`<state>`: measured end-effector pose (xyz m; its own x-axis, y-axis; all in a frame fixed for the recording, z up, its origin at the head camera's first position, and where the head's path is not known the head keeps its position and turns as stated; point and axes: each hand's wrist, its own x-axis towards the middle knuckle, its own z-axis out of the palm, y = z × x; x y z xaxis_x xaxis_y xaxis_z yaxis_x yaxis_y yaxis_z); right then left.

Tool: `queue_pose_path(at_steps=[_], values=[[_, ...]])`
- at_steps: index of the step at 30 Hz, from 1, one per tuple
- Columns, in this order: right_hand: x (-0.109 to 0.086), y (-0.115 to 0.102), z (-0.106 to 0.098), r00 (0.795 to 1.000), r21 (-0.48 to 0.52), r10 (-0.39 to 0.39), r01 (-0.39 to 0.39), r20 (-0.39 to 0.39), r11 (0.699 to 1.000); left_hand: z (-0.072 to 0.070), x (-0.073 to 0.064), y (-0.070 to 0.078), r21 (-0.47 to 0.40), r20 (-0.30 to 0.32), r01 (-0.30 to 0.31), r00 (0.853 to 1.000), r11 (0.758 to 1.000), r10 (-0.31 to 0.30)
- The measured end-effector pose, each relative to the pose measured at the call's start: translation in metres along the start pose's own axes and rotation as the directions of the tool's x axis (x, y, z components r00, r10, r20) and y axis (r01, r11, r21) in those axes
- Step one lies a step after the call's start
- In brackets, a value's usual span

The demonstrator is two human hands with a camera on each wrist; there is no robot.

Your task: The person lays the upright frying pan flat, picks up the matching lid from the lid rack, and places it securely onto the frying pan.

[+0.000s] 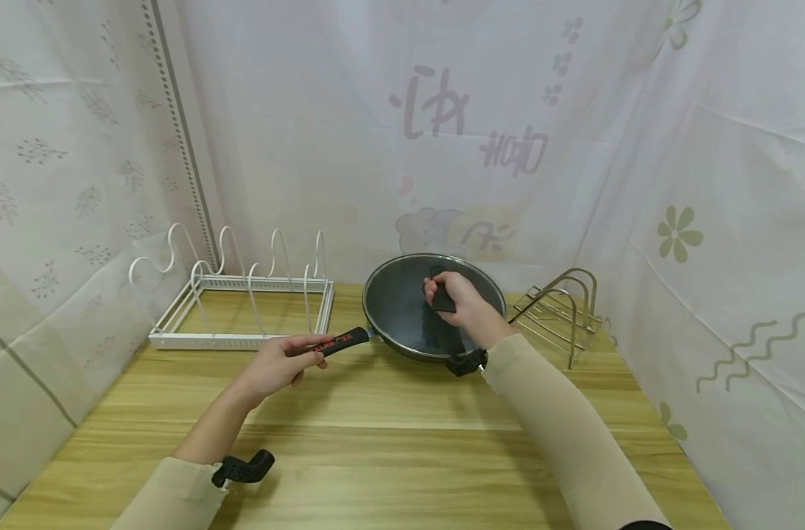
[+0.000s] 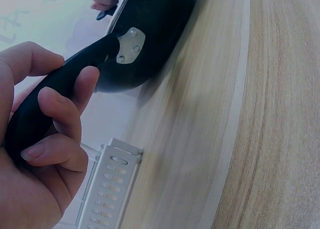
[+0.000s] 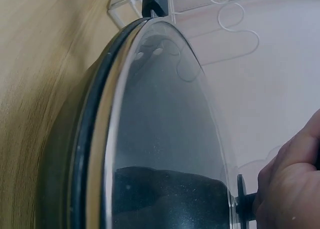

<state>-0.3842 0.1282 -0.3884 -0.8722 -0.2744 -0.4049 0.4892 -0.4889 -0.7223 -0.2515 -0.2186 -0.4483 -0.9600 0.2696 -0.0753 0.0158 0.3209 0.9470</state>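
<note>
A dark wok (image 1: 402, 349) with a metal-rimmed glass lid (image 1: 395, 302) over it is at the back middle of the table. My left hand (image 1: 276, 369) grips the wok's black handle (image 1: 350, 338), which points toward the left; in the left wrist view the fingers curl round this handle (image 2: 45, 96). On top of the lid, my right hand (image 1: 467, 303) holds the black knob (image 1: 443, 300). The right wrist view shows a tan band between the dark wok rim (image 3: 82, 154) and the lid's edge; whether that is a gap I cannot tell.
A white rack (image 1: 210, 342) with wavy upright wires stands at the back left, near the handle. Right of the wok is a small metal wire rack (image 1: 571, 324). Patterned curtains (image 1: 296, 147) hang behind and at both sides of the wood-grain table (image 1: 375, 471).
</note>
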Motion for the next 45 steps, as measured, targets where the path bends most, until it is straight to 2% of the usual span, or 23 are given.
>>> queue_pose_path(at_steps=[20, 31, 45], values=[[-0.002, 0.0005, 0.0006, 0.999, -0.054, -0.027, 0.026, -0.018, 0.998, -0.0015, -0.0002, 0.0012, -0.001, 0.006, 0.004, 1.0, 1.0, -0.004], [-0.0023, -0.0024, -0.0036, 0.999, -0.055, 0.03, -0.029, 0.025, 0.998, -0.0016, -0.0008, 0.0012, -0.008, 0.014, 0.002, 1.0, 1.0, -0.002], [-0.0053, -0.0034, -0.0077, 0.998, -0.096, 0.044, -0.04, 0.036, 0.995, -0.0009, -0.0015, 0.0013, 0.006, 0.014, 0.015, 1.0, 1.0, -0.015]])
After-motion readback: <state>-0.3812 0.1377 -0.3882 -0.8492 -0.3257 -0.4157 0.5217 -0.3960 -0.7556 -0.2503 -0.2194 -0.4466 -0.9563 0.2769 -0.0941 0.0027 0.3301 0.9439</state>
